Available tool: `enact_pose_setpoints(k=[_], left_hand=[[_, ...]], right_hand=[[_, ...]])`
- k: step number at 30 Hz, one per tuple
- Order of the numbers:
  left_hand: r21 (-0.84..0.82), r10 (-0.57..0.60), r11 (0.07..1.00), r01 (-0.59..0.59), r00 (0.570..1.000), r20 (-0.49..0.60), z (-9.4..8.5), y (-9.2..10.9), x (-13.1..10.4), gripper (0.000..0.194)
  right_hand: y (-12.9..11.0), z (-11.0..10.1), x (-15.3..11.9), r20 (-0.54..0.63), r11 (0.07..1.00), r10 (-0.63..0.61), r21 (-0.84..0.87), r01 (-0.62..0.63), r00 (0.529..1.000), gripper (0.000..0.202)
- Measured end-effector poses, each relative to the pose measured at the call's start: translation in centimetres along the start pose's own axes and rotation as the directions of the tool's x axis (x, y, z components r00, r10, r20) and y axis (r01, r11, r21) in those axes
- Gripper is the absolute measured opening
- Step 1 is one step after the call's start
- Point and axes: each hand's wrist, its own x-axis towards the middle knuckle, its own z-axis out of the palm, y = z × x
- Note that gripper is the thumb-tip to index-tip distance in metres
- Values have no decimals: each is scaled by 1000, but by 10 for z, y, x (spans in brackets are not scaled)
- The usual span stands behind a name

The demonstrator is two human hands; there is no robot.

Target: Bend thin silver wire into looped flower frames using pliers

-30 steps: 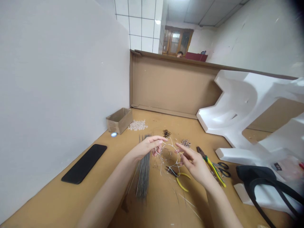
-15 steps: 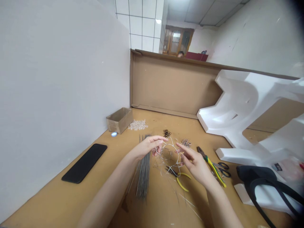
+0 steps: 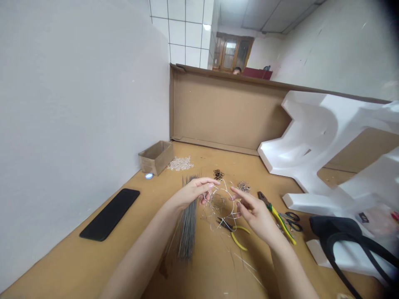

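Between my two hands is a ring of thin silvery wire (image 3: 223, 189) with loops standing out around it. My left hand (image 3: 199, 190) grips its left side, thumb below and fingers over the wire. On the opposite side my right hand (image 3: 251, 207) pinches the ring, its index finger stretched along the upper right. Just under the ring lie yellow-handled pliers (image 3: 240, 241), partly behind the wire. A bundle of straight grey wires (image 3: 187, 232) rests below my left wrist.
Small clear rings (image 3: 181, 163) lie beside a cardboard box (image 3: 157, 158). Farther back are black rings (image 3: 218, 174) and a pile of metal bits (image 3: 244, 187). Green-yellow pliers (image 3: 280, 220) and scissors (image 3: 293, 221) lie right, near white foam (image 3: 299, 201). A black phone-like slab (image 3: 110, 214) lies left.
Both hands keep the same hold on the wire ring. The whole view has shifted very slightly; nothing else has visibly moved.
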Motion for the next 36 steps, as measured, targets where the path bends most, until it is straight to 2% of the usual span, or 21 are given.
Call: enact_pose_setpoints(k=[11, 15, 19, 23, 27, 31, 36], left_hand=[[12, 10, 1000, -10, 1000, 11, 0, 1, 0, 36], [64, 20, 998, -20, 1000, 6, 0, 2, 1, 37], [166, 22, 986, -12, 998, -61, 5, 3, 3, 36], [203, 69, 978, -41, 988, -135, 11, 6, 3, 35], [229, 95, 972, -58, 984, -154, 13, 7, 2, 34], [210, 111, 975, -77, 982, -153, 14, 5, 2, 33], [233, 159, 967, -105, 962, -224, 17, 1, 1, 31]], right_hand=[[-2, -1, 1, 12, 1000, 10, 7, -10, 1000, 46], [-6, -2, 1, -10, 1000, 5, -17, -5, 1000, 44], [-10, -1, 1, -50, 1000, -11, -26, 10, 999, 42], [-10, 0, 1, -79, 999, 19, 34, -16, 997, 48], [-8, 1, 1, -96, 997, 37, 67, -30, 995, 52], [-9, 2, 0, -50, 980, 79, 189, -69, 996, 52], [-12, 3, 1, 26, 891, 108, 441, -109, 994, 57]])
